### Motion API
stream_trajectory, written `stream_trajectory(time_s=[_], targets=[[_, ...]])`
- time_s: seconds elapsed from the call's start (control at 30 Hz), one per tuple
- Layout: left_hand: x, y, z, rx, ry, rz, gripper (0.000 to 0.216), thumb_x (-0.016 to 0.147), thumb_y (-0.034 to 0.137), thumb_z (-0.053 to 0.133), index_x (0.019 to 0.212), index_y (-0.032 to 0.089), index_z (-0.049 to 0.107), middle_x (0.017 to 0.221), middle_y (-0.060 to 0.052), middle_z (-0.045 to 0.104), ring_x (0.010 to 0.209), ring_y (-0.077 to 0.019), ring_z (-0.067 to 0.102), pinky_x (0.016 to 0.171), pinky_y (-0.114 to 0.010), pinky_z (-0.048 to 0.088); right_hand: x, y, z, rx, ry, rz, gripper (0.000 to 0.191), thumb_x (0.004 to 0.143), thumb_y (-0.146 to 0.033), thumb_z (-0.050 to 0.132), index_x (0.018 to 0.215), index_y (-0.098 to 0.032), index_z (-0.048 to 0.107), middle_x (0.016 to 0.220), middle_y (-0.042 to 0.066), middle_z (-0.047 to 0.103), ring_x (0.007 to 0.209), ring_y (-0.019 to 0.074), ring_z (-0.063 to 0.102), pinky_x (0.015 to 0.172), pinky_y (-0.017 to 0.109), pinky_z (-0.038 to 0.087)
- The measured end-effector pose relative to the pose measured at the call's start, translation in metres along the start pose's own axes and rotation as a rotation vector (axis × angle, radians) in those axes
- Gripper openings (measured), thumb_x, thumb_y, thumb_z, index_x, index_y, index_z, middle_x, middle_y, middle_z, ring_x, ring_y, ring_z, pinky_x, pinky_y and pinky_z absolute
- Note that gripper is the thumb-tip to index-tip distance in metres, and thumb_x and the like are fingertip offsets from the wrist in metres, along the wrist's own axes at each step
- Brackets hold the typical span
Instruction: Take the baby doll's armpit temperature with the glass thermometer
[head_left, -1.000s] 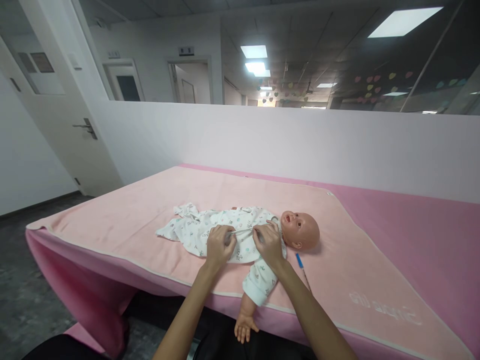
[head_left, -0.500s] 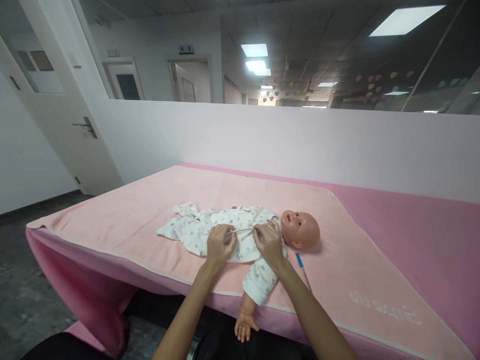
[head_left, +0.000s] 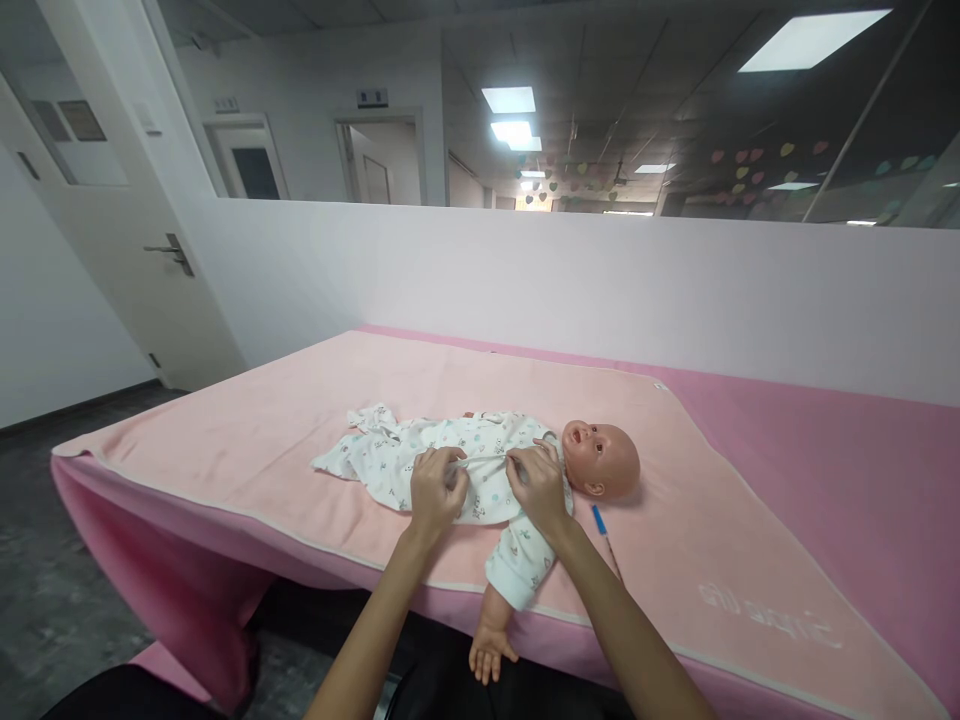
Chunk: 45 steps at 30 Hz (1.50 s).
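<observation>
A baby doll (head_left: 602, 460) lies on its back, its head toward the right, dressed in a white printed garment (head_left: 405, 462). Over the doll's chest, a thin white strip (head_left: 484, 459) runs taut between my two hands; whether it is a tie of the garment I cannot tell. My left hand (head_left: 437, 490) pinches its left end near the doll's belly. At the other end, close to the neck, the fingers of my right hand (head_left: 538, 482) are closed on it. The doll's bare hand (head_left: 493, 652) hangs over the near table edge, below its sleeve (head_left: 520, 562).
A blue-capped slim stick (head_left: 600, 520) lies beside the doll's head, partly behind my right forearm. Beneath everything is a peach blanket (head_left: 750, 560) over a pink cover (head_left: 847, 430). A white wall (head_left: 525, 285) with glass above borders the far side; a door (head_left: 135, 230) stands left.
My left hand has shifted slightly to the left, the strip still in its fingers. The right hand and the doll look unchanged.
</observation>
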<state>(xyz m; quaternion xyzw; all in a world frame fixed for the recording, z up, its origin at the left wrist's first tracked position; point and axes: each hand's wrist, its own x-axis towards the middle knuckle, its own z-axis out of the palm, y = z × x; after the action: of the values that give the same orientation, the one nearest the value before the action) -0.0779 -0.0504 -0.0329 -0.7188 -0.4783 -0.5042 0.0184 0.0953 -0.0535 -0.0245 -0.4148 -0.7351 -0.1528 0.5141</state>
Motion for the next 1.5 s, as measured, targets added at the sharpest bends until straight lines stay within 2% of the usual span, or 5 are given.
stream_trajectory(time_s=[1.23,1.43,1.5], targets=[[0.001,0.002,0.001,0.007,0.049,0.027,0.006,0.077,0.020,0.047,0.080,0.019,0.053,0.073,-0.002,0.058,0.071,-0.0180,0.052,0.072,-0.032,0.037,0.000,0.000,-0.001,-0.016,-0.005,-0.002,0.015,0.083,-0.014,0.045,0.078,-0.019,0.057,0.068,0.000,0.063,0.065,0.0112,0.055,0.088,0.034,0.038],[0.001,-0.005,0.001,0.060,0.116,-0.105,0.013,0.072,0.017,0.048,0.083,0.020,0.055,0.069,-0.001,0.054,0.071,-0.0187,0.051,0.078,-0.035,0.036,0.000,0.001,0.002,-0.027,-0.017,0.008,0.015,0.083,-0.013,0.044,0.079,-0.018,0.058,0.068,0.000,0.062,0.066,0.0115,0.055,0.088,0.035,0.038],[0.001,-0.009,-0.002,0.077,0.154,-0.167,0.016,0.071,0.015,0.048,0.084,0.020,0.054,0.071,0.000,0.053,0.070,-0.0182,0.051,0.078,-0.035,0.036,0.000,0.000,0.000,-0.041,-0.014,0.026,0.017,0.083,-0.012,0.043,0.082,-0.018,0.058,0.073,0.001,0.063,0.072,0.0132,0.056,0.087,0.035,0.040]])
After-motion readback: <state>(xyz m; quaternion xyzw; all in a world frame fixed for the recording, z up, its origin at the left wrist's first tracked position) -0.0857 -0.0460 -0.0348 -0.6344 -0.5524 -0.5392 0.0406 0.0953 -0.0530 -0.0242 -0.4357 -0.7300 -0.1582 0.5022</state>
